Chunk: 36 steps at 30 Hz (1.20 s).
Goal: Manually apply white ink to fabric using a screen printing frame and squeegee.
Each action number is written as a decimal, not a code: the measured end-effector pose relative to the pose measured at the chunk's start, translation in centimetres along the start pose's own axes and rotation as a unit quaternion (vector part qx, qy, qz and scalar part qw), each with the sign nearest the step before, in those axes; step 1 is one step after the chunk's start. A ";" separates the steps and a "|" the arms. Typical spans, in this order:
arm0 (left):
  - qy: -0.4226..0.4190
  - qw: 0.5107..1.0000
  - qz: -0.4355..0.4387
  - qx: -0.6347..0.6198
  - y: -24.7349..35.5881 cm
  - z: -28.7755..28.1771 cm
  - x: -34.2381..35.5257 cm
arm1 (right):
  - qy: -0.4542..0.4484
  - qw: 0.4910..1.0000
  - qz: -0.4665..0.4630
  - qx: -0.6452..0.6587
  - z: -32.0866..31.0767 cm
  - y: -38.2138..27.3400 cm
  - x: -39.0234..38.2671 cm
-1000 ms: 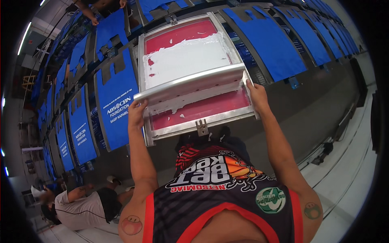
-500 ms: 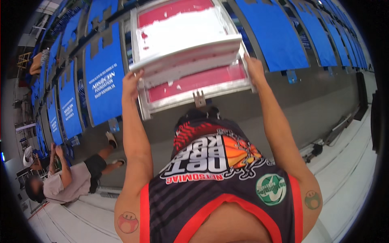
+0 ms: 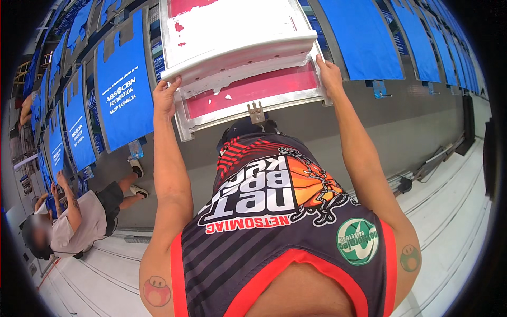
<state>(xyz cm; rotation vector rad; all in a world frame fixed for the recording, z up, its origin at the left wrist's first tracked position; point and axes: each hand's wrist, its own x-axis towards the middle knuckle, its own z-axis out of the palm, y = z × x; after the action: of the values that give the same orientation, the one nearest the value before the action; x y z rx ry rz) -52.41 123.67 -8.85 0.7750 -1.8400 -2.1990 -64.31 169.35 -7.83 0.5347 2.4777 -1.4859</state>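
My left hand [image 3: 165, 96] grips the left end of a long silver squeegee [image 3: 237, 55] at the edge of a metal-framed printing screen [image 3: 214, 120]. Its right end is in my right hand [image 3: 329, 79], with fingers curled over it beside the screen's rail. Thick white ink [image 3: 216, 24] covers much of the screen's middle and coats the lower blade. A band of red mesh [image 3: 274, 82] shows just below the squeegee, dotted with small white blobs. A metal bracket [image 3: 256, 113] sits on the near rail.
Blue fabric bag panels [image 3: 359, 37] lie on grey boards in long rows either side. A co-worker in a light shirt [image 3: 90, 211] has raised hands at the left panels; another person's arm [image 3: 26, 111] shows farther left. Cables and a black box [image 3: 404, 185] lie at lower right.
The screen, squeegee and my hands sit higher and a little further left in view, as does the whole rack. The co-worker on the left has raised their hands to the blue panels.
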 end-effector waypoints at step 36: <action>-0.047 0.737 0.362 0.569 2.9 4.4 -3.5 | 0.055 0.774 -0.488 -0.399 2.9 -7.6 -1.3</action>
<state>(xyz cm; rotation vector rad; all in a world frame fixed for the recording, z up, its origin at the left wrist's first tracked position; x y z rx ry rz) -52.14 128.39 -4.64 -0.0496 -2.7898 -0.4967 -66.22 163.25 -2.62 -0.9760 3.2660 -0.3281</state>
